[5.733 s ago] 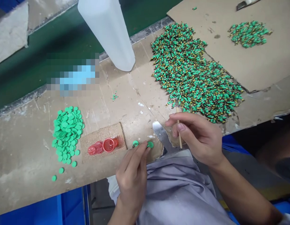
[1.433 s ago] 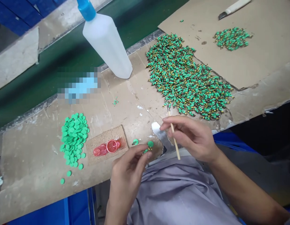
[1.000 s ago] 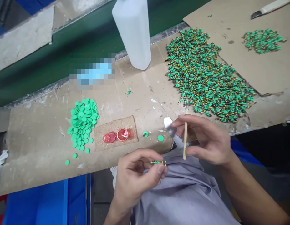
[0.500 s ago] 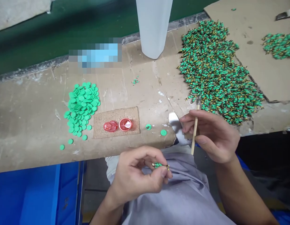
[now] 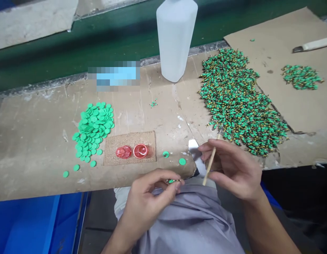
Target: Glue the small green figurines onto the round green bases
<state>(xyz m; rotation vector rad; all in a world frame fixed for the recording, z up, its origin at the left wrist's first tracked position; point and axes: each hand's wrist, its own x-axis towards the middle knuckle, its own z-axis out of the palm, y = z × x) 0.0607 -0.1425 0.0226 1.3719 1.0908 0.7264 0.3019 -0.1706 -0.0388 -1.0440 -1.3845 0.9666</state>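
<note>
My left hand (image 5: 150, 195) pinches a tiny green figurine (image 5: 171, 181) between thumb and fingertips, just off the table's front edge. Thin and wooden-handled, a paintbrush (image 5: 211, 160) rests in my right hand (image 5: 236, 171), its tip pointing at a large pile of similar green, black and yellow figurines (image 5: 240, 106). Two green discs (image 5: 182, 161) lie between the hands and a corrugated pad (image 5: 109, 157); the farther one bears a dark mark. On that pad stand an open red cup (image 5: 140, 151) and a red lump-like piece (image 5: 123, 152). Left of it is a heap of green discs (image 5: 94, 127).
A translucent white bottle (image 5: 176, 46) stands at the back. Farther right are a smaller figurine pile (image 5: 302, 77) and a flat brush (image 5: 315, 44). A shiny metal strip (image 5: 196, 155) lies by my right fingers. Below the table's left side sits a blue bin (image 5: 33, 225).
The camera view has tilted up, so the table sits lower in the picture and more of the bottle shows. Both hands keep their hold on the figurine and the paintbrush.
</note>
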